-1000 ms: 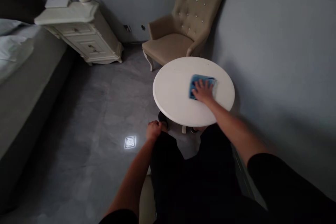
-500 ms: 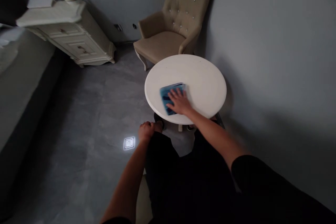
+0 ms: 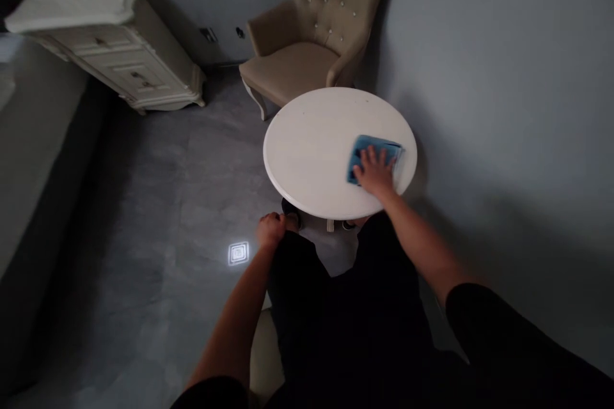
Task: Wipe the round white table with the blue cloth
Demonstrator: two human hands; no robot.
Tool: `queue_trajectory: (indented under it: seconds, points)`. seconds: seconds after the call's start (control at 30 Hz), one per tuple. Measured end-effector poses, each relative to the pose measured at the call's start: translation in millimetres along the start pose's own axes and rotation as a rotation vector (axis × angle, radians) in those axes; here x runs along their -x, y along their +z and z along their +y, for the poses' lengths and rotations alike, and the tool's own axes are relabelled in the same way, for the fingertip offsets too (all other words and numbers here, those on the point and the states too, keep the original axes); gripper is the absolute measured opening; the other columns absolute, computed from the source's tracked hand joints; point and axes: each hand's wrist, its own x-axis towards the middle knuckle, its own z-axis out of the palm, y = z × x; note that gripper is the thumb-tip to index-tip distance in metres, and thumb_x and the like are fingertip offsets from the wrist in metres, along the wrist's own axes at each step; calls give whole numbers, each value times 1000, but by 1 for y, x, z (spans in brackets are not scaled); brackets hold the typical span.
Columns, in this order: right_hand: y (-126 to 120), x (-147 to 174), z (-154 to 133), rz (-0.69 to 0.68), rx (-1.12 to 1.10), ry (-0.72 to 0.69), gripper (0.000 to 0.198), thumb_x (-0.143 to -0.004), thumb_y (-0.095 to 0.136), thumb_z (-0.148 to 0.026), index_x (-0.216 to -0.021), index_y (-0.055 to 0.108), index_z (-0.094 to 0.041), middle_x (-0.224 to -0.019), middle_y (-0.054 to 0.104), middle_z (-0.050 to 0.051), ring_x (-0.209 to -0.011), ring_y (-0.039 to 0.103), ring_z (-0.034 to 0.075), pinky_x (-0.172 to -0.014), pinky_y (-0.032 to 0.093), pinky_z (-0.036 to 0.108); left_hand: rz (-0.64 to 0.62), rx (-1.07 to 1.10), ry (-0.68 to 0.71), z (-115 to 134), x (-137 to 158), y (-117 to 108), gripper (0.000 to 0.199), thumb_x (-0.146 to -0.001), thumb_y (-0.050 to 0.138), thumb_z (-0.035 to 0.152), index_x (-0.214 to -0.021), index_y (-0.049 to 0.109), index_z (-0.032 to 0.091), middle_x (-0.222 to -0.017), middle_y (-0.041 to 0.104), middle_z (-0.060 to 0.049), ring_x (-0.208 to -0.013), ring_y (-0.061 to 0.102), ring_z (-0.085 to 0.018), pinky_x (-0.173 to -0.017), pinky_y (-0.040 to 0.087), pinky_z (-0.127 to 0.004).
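Observation:
A folded blue cloth (image 3: 371,144) with darker patches lies on the right part of a round white table (image 3: 307,147). My right hand (image 3: 375,171) is laid flat over it, fingers spread and pressing down, with the cloth's edges showing around the hand. Over my left knee, below the table's near edge, rests my left hand (image 3: 272,230). Its fingers are curled in loosely and nothing shows in them.
A tan tufted armchair (image 3: 292,70) stands just behind the table. To the right is a grey wall (image 3: 503,77). At the back left are a white cabinet (image 3: 119,57) and a grey bed or sofa side (image 3: 38,121). A lit square pattern (image 3: 238,254) shows on the floor.
My right hand has slid the cloth across the tabletop from the left-middle to the right side. My left hand has stayed on the knee, and the view has shifted slightly.

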Motion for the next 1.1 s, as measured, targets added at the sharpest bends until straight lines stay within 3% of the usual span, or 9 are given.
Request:
queue_trajectory:
  seconds: [0.17,0.3,0.4,0.5,0.67,0.77,0.87,1.0,1.1]
  points:
    - [6,32,-167,-42,-116,-401,84,-115,32,-68,-189,40,-29,-199,19,-4,-186,6,44,-148,8,75,20,-26,-18,0,2,3,51,-115,44,37,-124,89,15,-132,86,-24,-129,81,-36,-111,59,-43]
    - [10,63,-209,-22,-127,-535,77,-111,41,-66,-186,41,-47,-193,23,-24,-187,1,29,-154,2,56,-21,-18,-19,2,7,2,50,-114,50,41,-137,86,14,-138,84,-26,-130,81,-37,-105,60,-42]
    - [10,72,-165,-32,-137,-569,80,-112,42,-70,-187,43,-41,-194,24,-19,-187,6,32,-154,1,53,-31,-27,7,7,7,3,51,-115,46,41,-128,88,15,-133,86,-25,-127,81,-37,-107,60,-42]
    - [5,75,-71,-63,-115,-508,85,-114,40,-73,-187,45,-29,-197,24,-3,-186,13,38,-153,6,64,-1,-43,28,12,5,4,53,-116,42,38,-122,90,16,-131,87,-23,-128,80,-35,-113,58,-43]
    - [-1,82,89,-1,-23,-45,80,-116,40,-55,-187,42,-18,-197,27,15,-183,17,49,-145,19,80,-16,-9,33,13,4,-1,53,-115,43,38,-122,90,13,-131,86,-25,-128,80,-36,-112,59,-44]
    - [9,86,116,65,-40,140,81,-117,35,-51,-190,34,-15,-198,21,21,-182,15,55,-137,27,89,-22,0,26,11,4,-4,53,-115,44,39,-122,90,14,-130,86,-24,-128,79,-35,-113,58,-42]
    - [20,89,72,83,-35,83,79,-117,34,-52,-188,41,-17,-198,23,15,-182,8,57,-137,17,93,-20,-15,43,11,4,-5,53,-116,44,39,-122,90,14,-130,86,-23,-127,80,-34,-114,57,-40]
    - [19,90,-45,8,-63,-197,77,-117,37,-57,-187,47,-25,-196,27,5,-183,10,55,-142,11,90,-12,-40,31,9,3,-2,54,-116,42,39,-123,90,13,-131,86,-23,-127,80,-34,-112,57,-40]
    - [16,92,-123,-17,-94,-399,76,-115,38,-67,-187,44,-42,-195,24,-13,-185,10,45,-147,15,80,-8,-49,16,6,3,-1,53,-116,42,39,-121,90,15,-130,87,-22,-126,81,-34,-110,58,-39]
